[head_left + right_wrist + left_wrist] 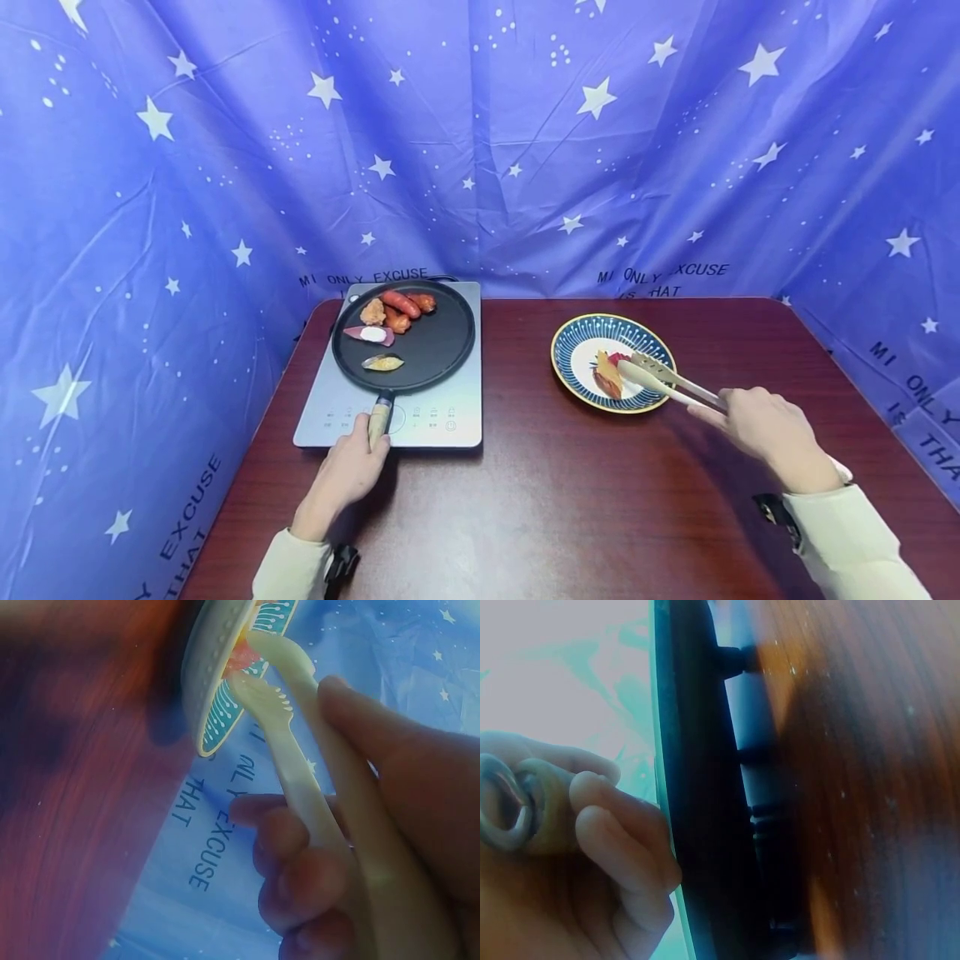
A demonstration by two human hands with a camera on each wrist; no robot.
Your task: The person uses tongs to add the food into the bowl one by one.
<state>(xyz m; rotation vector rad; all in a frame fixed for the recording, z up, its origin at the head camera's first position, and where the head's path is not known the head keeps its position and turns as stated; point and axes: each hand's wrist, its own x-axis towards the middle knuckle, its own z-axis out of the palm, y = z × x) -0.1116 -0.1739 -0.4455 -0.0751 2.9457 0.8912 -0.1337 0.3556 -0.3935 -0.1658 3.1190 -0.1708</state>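
Observation:
My left hand (347,471) grips the wooden handle (378,423) of a flat black frying pan (435,342); the ring at the handle's end (506,802) shows in the left wrist view. Along the pan's left side lie a sausage (401,303), browned meat pieces (397,320), a fried nugget (372,312), a purple-and-white piece (371,335) and a yellowish piece (382,363). My right hand (765,429) holds cream tongs (667,382), their tips over the blue-patterned plate (570,382). Between the tips is a reddish piece (241,658). A brown-and-yellow piece (607,377) lies beside it on the plate.
The pan stands on a silver induction cooker (315,421) at the left of the dark red wooden table (517,500). A blue star-printed curtain (480,167) closes off the back and both sides.

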